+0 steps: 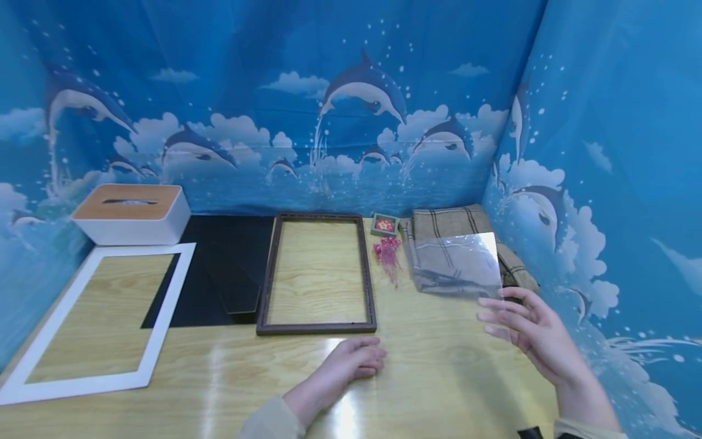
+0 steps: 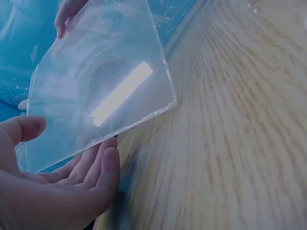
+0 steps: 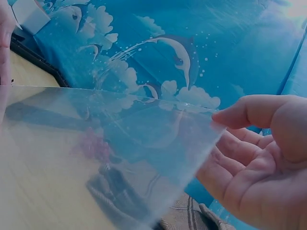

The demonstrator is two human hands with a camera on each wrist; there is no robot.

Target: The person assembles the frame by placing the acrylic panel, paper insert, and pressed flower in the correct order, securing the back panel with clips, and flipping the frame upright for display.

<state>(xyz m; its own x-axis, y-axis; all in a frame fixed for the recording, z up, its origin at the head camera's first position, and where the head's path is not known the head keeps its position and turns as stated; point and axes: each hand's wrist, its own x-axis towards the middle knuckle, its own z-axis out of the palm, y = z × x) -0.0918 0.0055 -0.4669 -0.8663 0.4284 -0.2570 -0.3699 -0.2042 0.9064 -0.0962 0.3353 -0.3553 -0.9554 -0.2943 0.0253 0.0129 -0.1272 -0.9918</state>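
While the right hand's (image 1: 529, 332) grip pinches one edge of a thin, clear, glossy plastic sheet (image 1: 457, 265), that sheet reaches leftward from it, raised to the right of the dark brown, slim-barred rectangular frame (image 1: 316, 328). Its long axis is hard to tell; the left hand (image 1: 351, 363), loosely relaxed just before the frame's near bar, grasps nothing. Right of the frame, a beige striped woven cloth (image 1: 446, 222) lies folded on the pale wood-grained counter (image 1: 417, 356).

Two hands (image 1: 348, 364) (image 1: 540, 335), two frames (image 1: 317, 329) (image 1: 85, 385); one sheet (image 1: 468, 262), tissue box (image 1: 134, 230), small box (image 1: 385, 233), flower bunch (image 1: 388, 249), cloth (image 1: 455, 221); apparently one black board (image 1: 230, 262).
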